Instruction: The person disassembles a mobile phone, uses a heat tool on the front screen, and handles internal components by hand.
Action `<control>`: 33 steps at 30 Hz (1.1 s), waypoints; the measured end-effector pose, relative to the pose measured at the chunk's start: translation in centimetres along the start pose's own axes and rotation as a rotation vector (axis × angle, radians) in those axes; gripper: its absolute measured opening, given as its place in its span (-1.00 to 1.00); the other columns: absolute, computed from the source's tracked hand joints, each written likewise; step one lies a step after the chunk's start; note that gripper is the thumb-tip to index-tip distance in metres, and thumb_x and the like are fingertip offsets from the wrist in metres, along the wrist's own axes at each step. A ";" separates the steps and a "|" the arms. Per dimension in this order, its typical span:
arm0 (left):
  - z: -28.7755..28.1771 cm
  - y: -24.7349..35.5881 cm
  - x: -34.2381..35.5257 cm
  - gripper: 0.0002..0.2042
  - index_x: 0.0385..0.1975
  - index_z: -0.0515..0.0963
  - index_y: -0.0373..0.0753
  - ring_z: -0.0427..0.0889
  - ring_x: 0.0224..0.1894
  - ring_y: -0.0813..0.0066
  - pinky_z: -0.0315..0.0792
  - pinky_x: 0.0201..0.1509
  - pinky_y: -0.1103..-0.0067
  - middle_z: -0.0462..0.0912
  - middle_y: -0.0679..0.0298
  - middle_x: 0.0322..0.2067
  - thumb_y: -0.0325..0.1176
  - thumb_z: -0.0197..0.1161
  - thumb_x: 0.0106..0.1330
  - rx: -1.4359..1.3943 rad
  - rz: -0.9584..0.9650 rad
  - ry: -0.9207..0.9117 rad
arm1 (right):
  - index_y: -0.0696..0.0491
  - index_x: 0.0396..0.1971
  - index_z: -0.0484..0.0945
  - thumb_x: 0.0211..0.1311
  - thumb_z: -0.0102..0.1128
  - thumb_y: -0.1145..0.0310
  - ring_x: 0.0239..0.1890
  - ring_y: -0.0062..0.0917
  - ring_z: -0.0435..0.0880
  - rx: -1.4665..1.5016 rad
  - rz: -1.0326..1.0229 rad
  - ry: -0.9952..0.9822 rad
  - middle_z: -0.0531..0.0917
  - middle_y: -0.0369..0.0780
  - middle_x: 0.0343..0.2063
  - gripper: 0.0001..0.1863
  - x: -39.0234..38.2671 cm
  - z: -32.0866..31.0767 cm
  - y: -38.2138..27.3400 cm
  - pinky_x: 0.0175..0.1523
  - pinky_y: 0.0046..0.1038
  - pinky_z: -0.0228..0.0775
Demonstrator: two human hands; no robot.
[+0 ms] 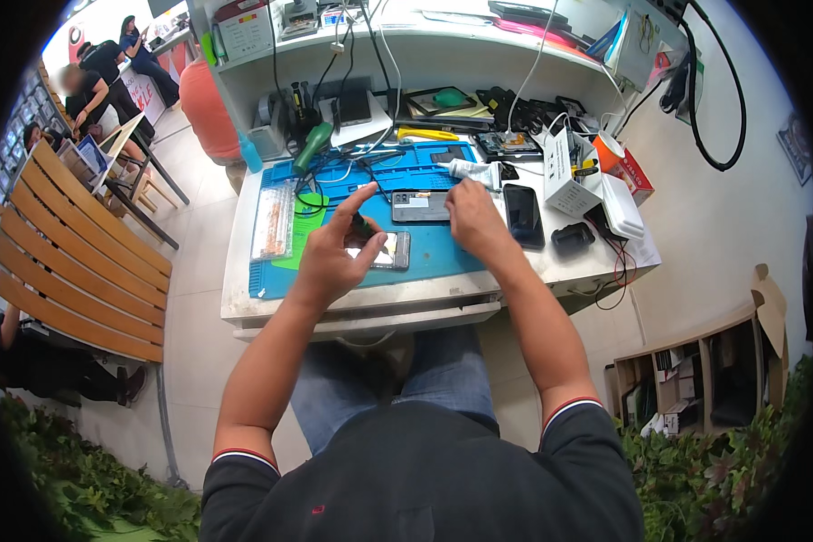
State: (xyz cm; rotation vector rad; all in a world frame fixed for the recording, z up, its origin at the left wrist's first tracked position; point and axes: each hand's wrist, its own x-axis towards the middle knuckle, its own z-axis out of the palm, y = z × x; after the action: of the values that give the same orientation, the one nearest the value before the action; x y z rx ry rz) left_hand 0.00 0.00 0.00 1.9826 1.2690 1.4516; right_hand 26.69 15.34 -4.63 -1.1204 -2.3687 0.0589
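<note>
On the blue work mat (pixel 443 253) lies a phone back cover (pixel 415 208) with camera lenses at its left end. The fingertips of my right hand (pixel 474 219) are pressed together at its right end; what they pinch, if anything, is hidden. My left hand (pixel 330 257) is curled around a short dark tool (pixel 361 228), whose tip I cannot make out. Just beyond that hand's thumb lies an opened phone (pixel 393 251), partly covered by the hand. Right of my right hand rests a black phone (pixel 523 217), with a white tube (pixel 472 172) behind it.
A green-handled tool (pixel 313 147), cables and a yellow cutter (pixel 427 135) lie toward the back under a shelf (pixel 334 38). A clear case (pixel 273 222) sits left, a white box (pixel 571 172) and orange cup (pixel 608 152) right. People are farther off at left.
</note>
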 end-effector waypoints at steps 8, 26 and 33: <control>1.9 -0.5 -0.1 -0.24 0.62 0.38 -0.14 0.91 -0.22 0.50 0.76 -0.07 0.52 0.87 0.23 -0.23 -0.53 0.53 0.43 0.029 0.057 -0.040 | 0.20 0.08 0.72 0.29 0.26 0.65 0.05 -0.05 0.64 0.242 -0.187 0.157 0.67 -0.02 -0.06 -0.64 -3.2 -1.7 -4.7 0.21 -0.06 0.53; 2.0 0.3 0.3 -0.28 0.57 0.43 -0.12 0.92 -0.19 0.46 0.75 -0.06 0.52 0.86 0.24 -0.19 -0.58 0.52 0.42 0.032 0.038 -0.083 | 0.14 -0.11 0.78 0.29 0.37 0.55 -0.05 -0.12 0.64 0.385 -0.147 0.063 0.70 -0.11 -0.18 -0.81 -6.7 0.4 -8.3 0.08 -0.12 0.51; 1.6 -0.1 1.0 -0.28 0.56 0.49 0.05 0.79 -0.15 0.38 0.70 0.09 0.39 0.77 0.25 -0.15 -0.72 0.37 0.43 -0.056 -0.024 -0.328 | 0.14 -0.23 0.73 0.29 0.56 0.40 -0.17 -0.04 0.64 0.430 -0.162 0.171 0.68 -0.07 -0.29 -0.82 -6.7 0.9 -9.7 -0.02 -0.06 0.49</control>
State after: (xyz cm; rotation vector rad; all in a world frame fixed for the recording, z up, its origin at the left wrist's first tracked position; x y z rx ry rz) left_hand 1.45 1.19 -0.13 2.0556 1.0923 1.0807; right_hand 22.90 4.17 -5.87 -0.6981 -2.1469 0.3803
